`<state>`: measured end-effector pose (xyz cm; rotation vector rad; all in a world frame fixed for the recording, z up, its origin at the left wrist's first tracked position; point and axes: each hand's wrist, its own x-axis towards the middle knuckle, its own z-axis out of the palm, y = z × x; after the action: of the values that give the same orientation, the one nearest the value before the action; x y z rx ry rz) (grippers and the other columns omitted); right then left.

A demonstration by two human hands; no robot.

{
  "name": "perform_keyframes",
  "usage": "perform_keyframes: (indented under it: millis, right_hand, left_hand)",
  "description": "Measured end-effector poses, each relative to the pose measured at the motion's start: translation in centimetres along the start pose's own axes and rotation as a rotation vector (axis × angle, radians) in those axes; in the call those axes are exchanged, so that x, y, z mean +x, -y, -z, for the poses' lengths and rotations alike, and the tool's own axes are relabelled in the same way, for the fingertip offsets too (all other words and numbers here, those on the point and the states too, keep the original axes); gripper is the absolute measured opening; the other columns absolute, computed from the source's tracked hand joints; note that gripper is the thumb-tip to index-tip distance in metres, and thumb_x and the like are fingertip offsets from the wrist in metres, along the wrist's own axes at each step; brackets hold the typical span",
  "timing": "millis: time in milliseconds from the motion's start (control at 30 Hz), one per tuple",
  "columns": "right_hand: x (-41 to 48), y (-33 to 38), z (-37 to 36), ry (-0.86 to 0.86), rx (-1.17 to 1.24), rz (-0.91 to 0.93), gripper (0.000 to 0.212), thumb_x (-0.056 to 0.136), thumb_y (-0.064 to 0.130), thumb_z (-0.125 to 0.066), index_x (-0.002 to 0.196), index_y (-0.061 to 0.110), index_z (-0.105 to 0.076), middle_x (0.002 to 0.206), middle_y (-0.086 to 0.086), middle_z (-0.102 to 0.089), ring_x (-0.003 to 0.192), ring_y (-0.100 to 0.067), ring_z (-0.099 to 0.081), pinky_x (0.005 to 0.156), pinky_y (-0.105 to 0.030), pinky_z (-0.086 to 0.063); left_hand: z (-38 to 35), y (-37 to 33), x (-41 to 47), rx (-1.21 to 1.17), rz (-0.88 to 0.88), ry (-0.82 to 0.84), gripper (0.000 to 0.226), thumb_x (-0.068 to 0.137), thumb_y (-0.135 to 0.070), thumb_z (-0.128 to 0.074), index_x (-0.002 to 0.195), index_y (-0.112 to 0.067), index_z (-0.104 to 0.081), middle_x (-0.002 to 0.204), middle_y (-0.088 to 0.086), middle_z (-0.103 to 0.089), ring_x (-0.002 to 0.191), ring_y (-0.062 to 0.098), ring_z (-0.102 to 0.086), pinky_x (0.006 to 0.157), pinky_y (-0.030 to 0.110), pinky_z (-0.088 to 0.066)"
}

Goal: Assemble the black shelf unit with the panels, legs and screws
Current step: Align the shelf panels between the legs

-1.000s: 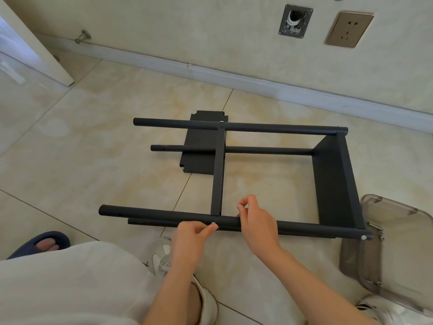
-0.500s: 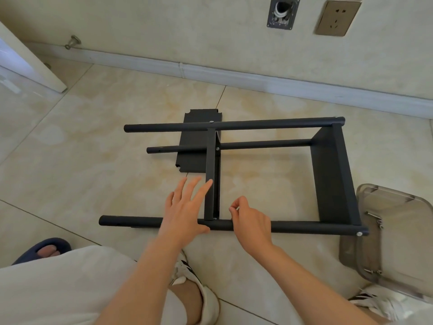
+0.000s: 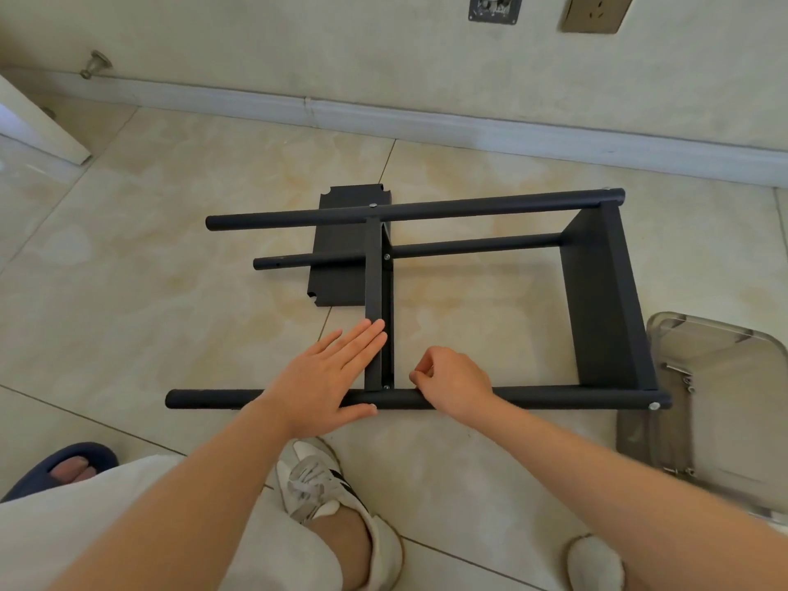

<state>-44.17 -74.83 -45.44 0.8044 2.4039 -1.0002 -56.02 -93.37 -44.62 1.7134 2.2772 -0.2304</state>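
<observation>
Fingers [image 3: 362,339] of left hand [image 3: 324,377] flat on panel [image 3: 373,292] — right hand [image 3: 458,383] curled over leg [image 3: 554,396].

A room in a home is indicated. Glossy beige floor tiles [image 3: 128,249] are laid across the frame, bounded by a white skirting board [image 3: 469,125] beneath a cream wall [image 3: 298,44]. A wall socket [image 3: 597,12] and a cable outlet plate [image 3: 494,8] are set at the top. A door [image 3: 38,125] and a doorstop [image 3: 96,64] are seen at the upper left, and a slippered foot [image 3: 64,467] at the lower left.
</observation>
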Motion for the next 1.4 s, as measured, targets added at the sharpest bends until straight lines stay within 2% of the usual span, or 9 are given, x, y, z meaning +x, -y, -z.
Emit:
perform_keyframes:
  millis: [100, 200, 400, 567, 733, 867, 1100, 1233, 1400]
  right_hand:
    - [1.1, -0.3, 0.4, 0.067, 0.059, -0.028, 0.01, 0.095, 0.03, -0.057, 0.093, 0.022, -0.061, 0.1, -0.002, -0.071, 0.096, -0.023, -0.064, 0.087, -0.037, -0.053]
    - [1.2, -0.6, 0.2, 0.031, 0.153, 0.0, 0.01, 0.095, 0.029, -0.058, 0.091, 0.021, -0.06, 0.091, 0.0, -0.071, 0.09, -0.02, -0.065, 0.085, -0.041, -0.054]
    - [0.3, -0.7, 0.0, -0.03, 0.149, 0.095, 0.009, 0.097, 0.032, -0.055, 0.098, 0.024, -0.058, 0.087, 0.007, -0.068, 0.082, -0.016, -0.064, 0.078, -0.039, -0.055]
    - [0.1, -0.9, 0.3, -0.058, 0.19, 0.184, 0.007, 0.098, 0.033, -0.056, 0.097, 0.026, -0.055, 0.079, 0.008, -0.067, 0.074, -0.012, -0.063, 0.074, -0.037, -0.055]
    - [0.7, -0.9, 1.0, -0.07, 0.189, 0.254, 0.01, 0.097, 0.034, -0.057, 0.1, 0.025, -0.056, 0.081, 0.008, -0.069, 0.074, -0.011, -0.064, 0.073, -0.037, -0.055]
    - [2.7, -0.7, 2.4, -0.065, 0.287, 0.216, 0.006, 0.095, 0.03, -0.062, 0.092, 0.026, -0.059, 0.076, 0.009, -0.069, 0.069, -0.007, -0.065, 0.072, -0.033, -0.056]
    - [6.5, -1.0, 4.3, 0.123, 0.39, 0.128, 0.004, 0.089, 0.024, -0.07, 0.085, 0.024, -0.07, 0.076, 0.006, -0.073, 0.074, -0.001, -0.067, 0.072, -0.013, -0.052]
    - [8.3, -0.9, 4.8, 0.231, 0.369, 0.17, 0.007, 0.085, 0.023, -0.074, 0.091, 0.023, -0.078, 0.082, 0.011, -0.076, 0.083, 0.002, -0.067, 0.082, -0.013, -0.051]
    - [9.0, 0.1, 4.3, 0.352, 0.37, 0.237, 0.014, 0.087, 0.015, -0.071, 0.098, 0.016, -0.079, 0.084, 0.002, -0.077, 0.079, -0.006, -0.07, 0.08, -0.017, -0.054]
  left_hand:
    - [0.1, 0.4, 0.2, 0.047, -0.03, -0.044, 0.088, 0.097, -0.073, -0.021, 0.16, -0.014, -0.003, 0.168, 0.003, 0.004, 0.155, 0.018, 0.006, 0.126, 0.038, -0.006]
    - [0.2, 0.7, 0.6, 0.093, -0.055, -0.059, 0.09, 0.096, -0.072, -0.029, 0.158, -0.009, -0.02, 0.166, 0.009, -0.015, 0.153, 0.025, -0.009, 0.12, 0.04, -0.014]
    - [0.4, 1.0, 1.1, 0.128, -0.095, -0.081, 0.092, 0.092, -0.074, -0.033, 0.155, -0.007, -0.03, 0.161, 0.012, -0.03, 0.149, 0.027, -0.02, 0.12, 0.041, -0.016]
    - [0.0, 1.4, 1.3, 0.105, -0.109, -0.12, 0.092, 0.091, -0.074, -0.034, 0.155, -0.008, -0.028, 0.162, 0.01, -0.028, 0.15, 0.028, -0.023, 0.118, 0.045, -0.021]
    - [0.0, 2.5, 2.3, 0.091, -0.121, -0.146, 0.092, 0.091, -0.073, -0.037, 0.156, -0.009, -0.027, 0.163, 0.009, -0.026, 0.151, 0.028, -0.022, 0.118, 0.047, -0.022]
    - [0.1, 3.5, 4.0, -0.007, -0.122, -0.186, 0.091, 0.09, -0.07, -0.043, 0.156, -0.01, -0.026, 0.164, 0.007, -0.023, 0.153, 0.026, -0.017, 0.119, 0.05, -0.02]
    - [-1.2, 3.9, 4.4, -0.134, -0.132, -0.266, 0.09, 0.091, -0.069, -0.046, 0.157, -0.011, -0.026, 0.166, 0.004, -0.021, 0.154, 0.025, -0.014, 0.121, 0.049, -0.017]
    - [-1.4, 3.7, 4.2, -0.205, -0.115, -0.252, 0.089, 0.092, -0.066, -0.05, 0.157, -0.012, -0.024, 0.167, 0.002, -0.017, 0.154, 0.025, -0.013, 0.12, 0.049, -0.019]
    - [-1.2, 3.6, 4.2, -0.257, -0.101, -0.242, 0.089, 0.09, -0.062, -0.058, 0.156, -0.01, -0.027, 0.166, 0.003, -0.019, 0.154, 0.025, -0.014, 0.12, 0.052, -0.023]
